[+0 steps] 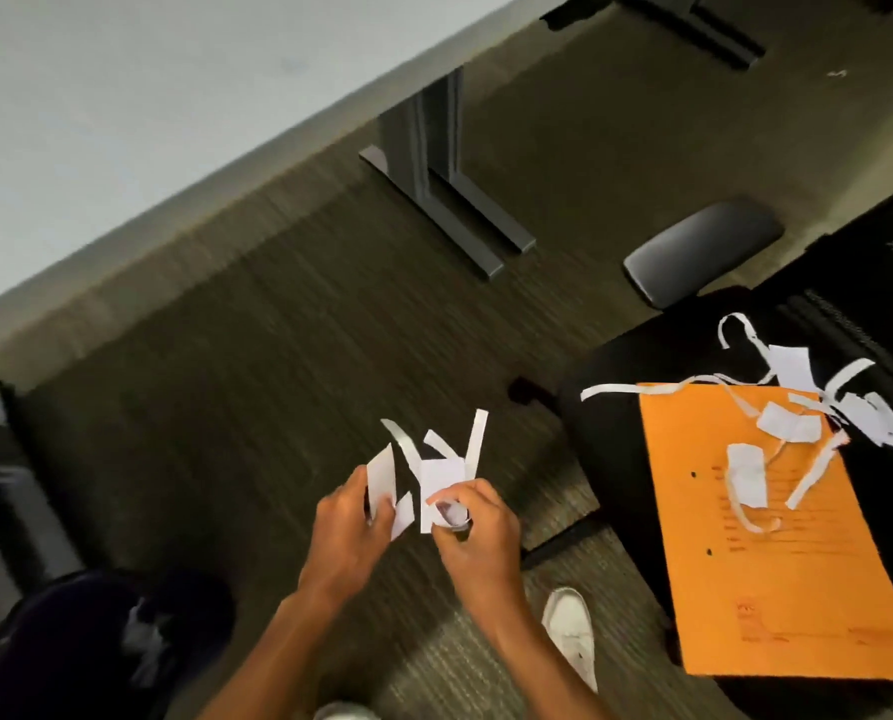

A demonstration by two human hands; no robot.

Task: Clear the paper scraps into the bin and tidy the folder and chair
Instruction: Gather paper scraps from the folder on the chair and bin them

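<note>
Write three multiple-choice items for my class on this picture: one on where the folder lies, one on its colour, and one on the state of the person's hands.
1. Where does the folder lie?
A. On the chair seat
B. On the carpet
C. In the bin

2. What colour is the folder?
A. Blue
B. Orange
C. Green

3. What are the hands doing?
A. Both hang empty
B. One grips the chair armrest
C. Both hold paper scraps

Answers:
1 A, since the folder rests flat on the black seat, with loose scraps on top of it.
2 B, since its cover is plainly orange.
3 C, since the left hand and right hand are each closed on white strips above the carpet.
</note>
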